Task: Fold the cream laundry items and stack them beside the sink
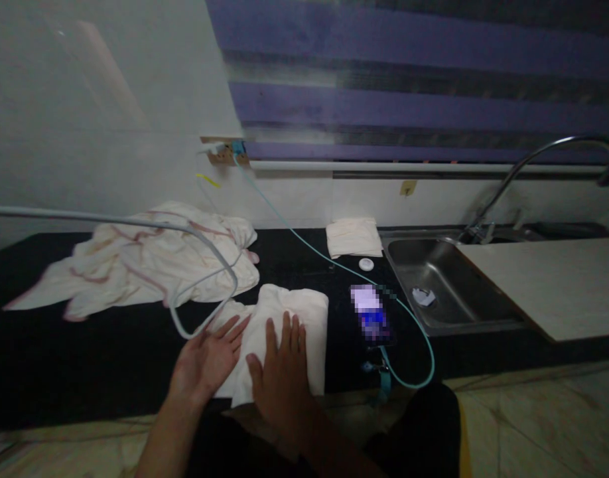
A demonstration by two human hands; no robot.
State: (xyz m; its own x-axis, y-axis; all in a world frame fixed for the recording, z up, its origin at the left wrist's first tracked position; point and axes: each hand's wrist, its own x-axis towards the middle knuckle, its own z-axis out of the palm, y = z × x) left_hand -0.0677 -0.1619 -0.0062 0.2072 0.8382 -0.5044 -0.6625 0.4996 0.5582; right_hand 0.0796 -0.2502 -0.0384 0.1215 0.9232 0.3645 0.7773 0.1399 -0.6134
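Here's the folded cloth (315, 332) on the worktop (110, 372), right hand (283, 372) flat on top, fingers spread! The left hand (205, 365), palm up, fingers stretched out, sits at its left side.

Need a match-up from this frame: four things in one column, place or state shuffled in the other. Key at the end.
1. Bare left hand
2. Bare right hand
3. Crumpled cream cloth with pink edging
4. Rectangular stainless-steel sink

A. Heaped on the black countertop
B. Palm down on the folded white cloth
C. Bordered on its right by a flat pale board
D. Palm showing

Pairs: 1-D, 2-B, 3-A, 4-C
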